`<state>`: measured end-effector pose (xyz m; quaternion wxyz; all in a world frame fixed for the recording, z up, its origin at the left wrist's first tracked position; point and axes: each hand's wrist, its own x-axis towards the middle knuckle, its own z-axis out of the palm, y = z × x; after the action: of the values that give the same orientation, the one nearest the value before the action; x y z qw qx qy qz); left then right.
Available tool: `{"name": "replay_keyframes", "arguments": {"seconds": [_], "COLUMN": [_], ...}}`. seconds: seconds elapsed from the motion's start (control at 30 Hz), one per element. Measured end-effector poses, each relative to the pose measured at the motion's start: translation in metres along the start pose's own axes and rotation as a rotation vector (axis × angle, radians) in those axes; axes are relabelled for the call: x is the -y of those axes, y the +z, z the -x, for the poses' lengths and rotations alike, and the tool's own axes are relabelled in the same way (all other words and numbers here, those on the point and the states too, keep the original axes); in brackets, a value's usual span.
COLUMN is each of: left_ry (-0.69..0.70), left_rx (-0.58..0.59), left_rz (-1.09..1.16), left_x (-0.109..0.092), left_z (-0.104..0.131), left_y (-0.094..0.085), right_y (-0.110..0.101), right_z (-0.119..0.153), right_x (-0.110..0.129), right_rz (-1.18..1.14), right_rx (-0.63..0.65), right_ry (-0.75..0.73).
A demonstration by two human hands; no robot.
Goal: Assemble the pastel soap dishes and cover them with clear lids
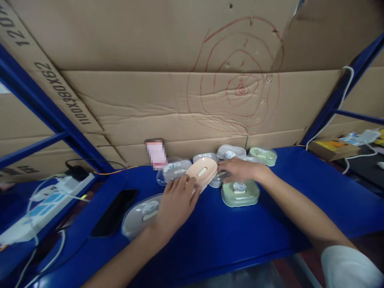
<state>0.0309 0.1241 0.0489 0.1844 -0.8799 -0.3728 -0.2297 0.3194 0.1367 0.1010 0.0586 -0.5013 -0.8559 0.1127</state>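
Observation:
A peach oval lidded box [201,171] with a pale slot-like handle on top is held tilted in my left hand [177,200], its fingers wrapped over the near edge. My right hand [241,170] is closed on a dark grey lidded box [216,182] just right of the peach one; its fingertips curl over the top, partly hidden. In front of that hand sits a green box [240,194] with a clear cover and a round label. Left of my left wrist lies a grey box [141,216] under a clear cover, partly covered by my forearm.
More clear-covered boxes, including a grey one [177,170] and a green one [263,156], line the back of the blue table [288,236]. A black phone [114,213], a lit phone [156,154] and a white power strip [48,208] are leftward. Cardboard [144,96] walls the back.

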Motion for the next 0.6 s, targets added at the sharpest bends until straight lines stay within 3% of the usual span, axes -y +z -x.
{"name": "replay_keyframes", "arguments": {"seconds": [0.13,0.37,0.5,0.6], "left_ry": [-0.037,-0.089,-0.134,-0.148], "left_rx": [0.082,0.165,0.187,0.130], "left_rz": [-0.006,0.023,0.149,0.224], "left_x": [-0.001,0.001,0.010,0.015], "left_z": [0.019,0.016,0.011,0.009], "left_y": [0.006,0.015,0.017,0.016], "right_y": [0.013,0.018,0.010,-0.002], "right_z": [-0.008,-0.018,-0.016,-0.014], "right_x": [-0.012,-0.036,-0.032,-0.021], "right_rz": [-0.028,-0.117,-0.060,0.099], "right_rx": [0.044,0.022,-0.006,-0.115], "right_ry": [0.033,-0.023,-0.072,0.012]}}
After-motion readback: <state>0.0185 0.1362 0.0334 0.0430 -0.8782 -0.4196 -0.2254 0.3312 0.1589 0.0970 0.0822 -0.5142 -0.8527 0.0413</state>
